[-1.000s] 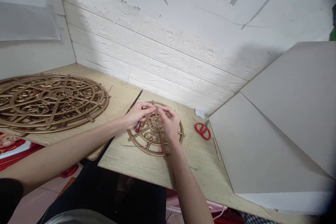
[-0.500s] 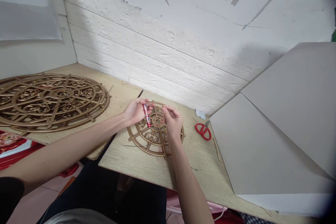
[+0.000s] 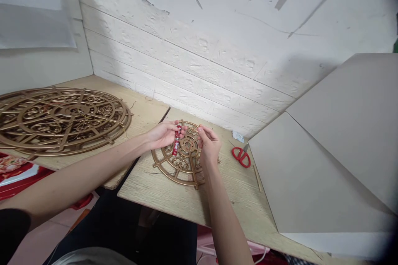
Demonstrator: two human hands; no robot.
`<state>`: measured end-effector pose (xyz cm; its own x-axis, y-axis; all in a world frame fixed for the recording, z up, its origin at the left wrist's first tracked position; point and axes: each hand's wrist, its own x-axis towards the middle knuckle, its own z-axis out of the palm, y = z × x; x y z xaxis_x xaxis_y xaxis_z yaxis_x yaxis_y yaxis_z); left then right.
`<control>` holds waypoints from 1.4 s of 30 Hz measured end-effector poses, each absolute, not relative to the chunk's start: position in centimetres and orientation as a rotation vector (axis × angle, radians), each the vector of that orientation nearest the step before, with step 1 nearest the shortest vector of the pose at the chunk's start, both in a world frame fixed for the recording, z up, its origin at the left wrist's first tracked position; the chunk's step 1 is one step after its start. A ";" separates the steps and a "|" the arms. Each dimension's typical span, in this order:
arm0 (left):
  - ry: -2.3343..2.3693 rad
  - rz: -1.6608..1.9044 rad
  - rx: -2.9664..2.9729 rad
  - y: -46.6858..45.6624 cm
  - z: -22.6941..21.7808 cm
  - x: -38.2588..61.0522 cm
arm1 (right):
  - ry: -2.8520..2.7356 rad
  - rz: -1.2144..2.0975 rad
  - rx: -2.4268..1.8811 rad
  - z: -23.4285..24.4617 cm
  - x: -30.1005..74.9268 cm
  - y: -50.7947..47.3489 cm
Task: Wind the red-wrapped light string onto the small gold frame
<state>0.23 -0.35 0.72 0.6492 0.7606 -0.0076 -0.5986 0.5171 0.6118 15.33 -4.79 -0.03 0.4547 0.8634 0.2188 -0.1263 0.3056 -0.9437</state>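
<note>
A red tube (image 3: 175,145) is slanting over the left half of the small disc (image 3: 188,151) near the middle of the frame; whether it is touching the gold openwork is hard to tell. The left hand (image 3: 168,133) is curling around it, thumb and fingers pinching its upper part and leaving the lower end hanging free. The right hand (image 3: 210,143) is hovering over the disc's right side, thumb and forefinger drawing close together; I cannot tell whether they are pinching anything thin. With so short a hold, the tube could be slipping onto the openwork if the fingers loosened. A dark strand (image 3: 161,173) is poking out past the disc's lower left edge, so a sleeve or wrist sweeping low could be snagging it and dragging the disc askew on the table (image 3: 230,215). As for containers, the tube is looking like the likeliest one, but its contents are not showing. Farther out, scissors (image 3: 241,157) are lying right of centre, near enough that a wide swing of the right forearm could be knocking them. Large discs (image 3: 73,110) are lying stacked at the left, loose strands trailing over them and risking a tangle. At the lower left edge, a red and white item (image 3: 21,180) is showing only partly; whether it is holding anything I cannot tell.
</note>
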 end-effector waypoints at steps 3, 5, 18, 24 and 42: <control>0.279 0.782 0.734 -0.6 0.7 0.1 | -0.831 0.814 -1.017 0.1 15.3 -4.8; 0.291 0.782 0.815 -0.8 0.8 0.1 | -0.816 0.845 -0.990 0.2 15.3 -4.8; 0.464 0.932 1.060 -1.5 0.0 0.9 | -0.950 0.903 -1.006 0.2 15.2 -4.9; 0.378 0.920 1.090 -1.3 -0.2 0.9 | -1.003 0.896 -1.027 0.1 15.2 -4.9; 0.397 0.916 1.125 -2.0 0.6 0.8 | -1.004 0.891 -1.020 0.1 15.2 -4.9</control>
<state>0.80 -1.97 0.64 0.5886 0.7920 0.1621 -0.4235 0.1313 0.8963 15.22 -4.89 0.11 0.2931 0.9268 0.2350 -0.1231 0.2803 -0.9520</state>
